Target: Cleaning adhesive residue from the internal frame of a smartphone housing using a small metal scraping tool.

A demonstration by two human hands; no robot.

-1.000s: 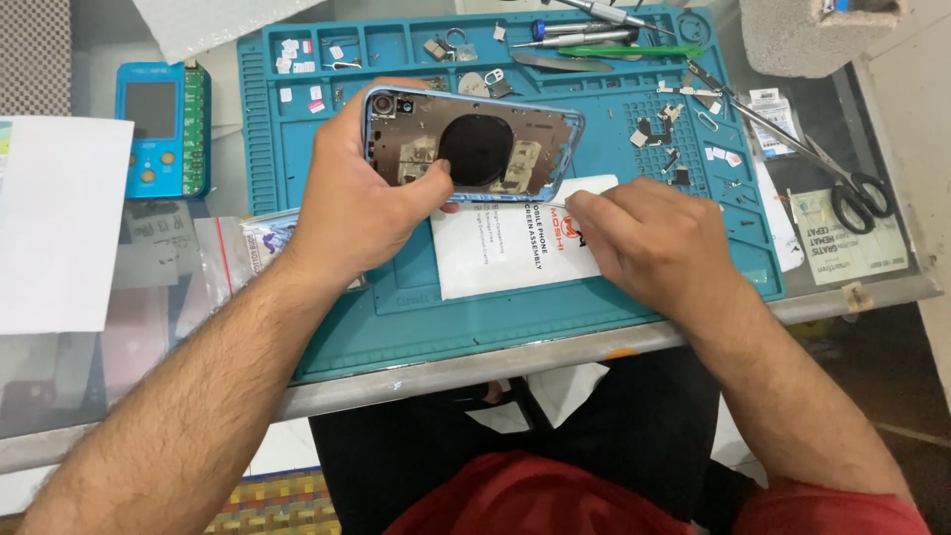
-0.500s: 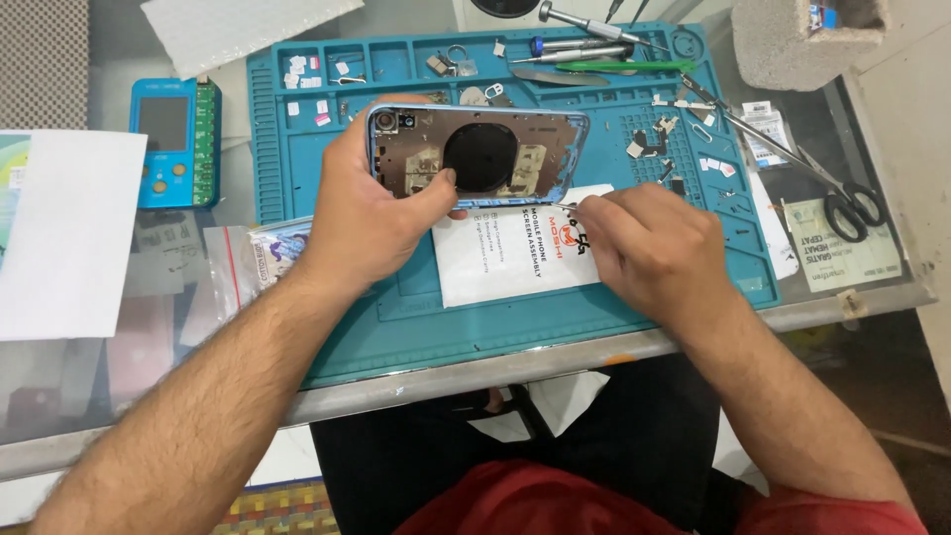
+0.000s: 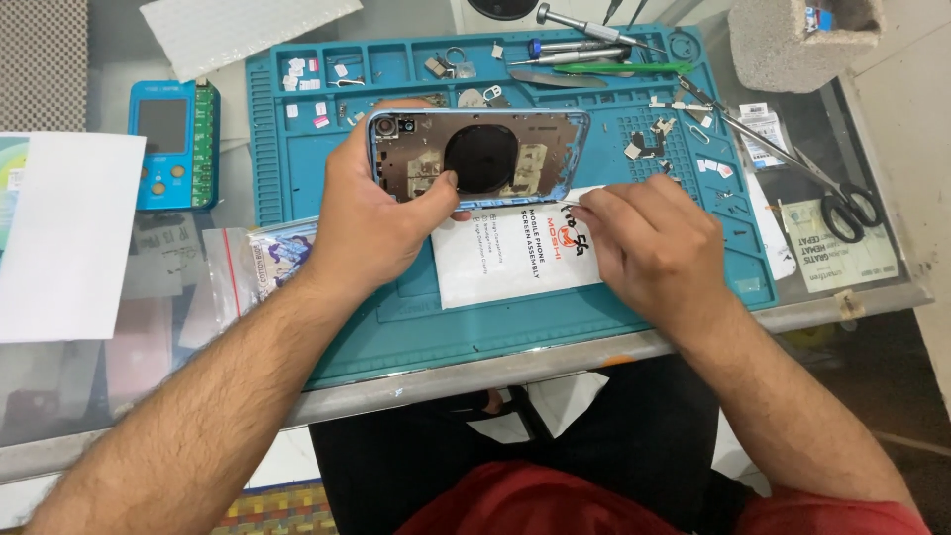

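While the phone shell (image 3: 479, 159) is propped on the blue mat (image 3: 416, 327) with its long axis left to right, it is gripped at its left end by the left hand (image 3: 381, 223); the right hand (image 3: 649, 243), pinched shut on a thin tool, is set at its lower right corner.

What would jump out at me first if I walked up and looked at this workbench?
Most likely the opened phone housing with its dark round coil, held tilted at the centre of the teal work mat by the left hand. Just right of it, the right hand pinches something thin at the housing's lower right corner, over a white printed packet. Screwdrivers lie along the mat's far edge, scissors off to the right.
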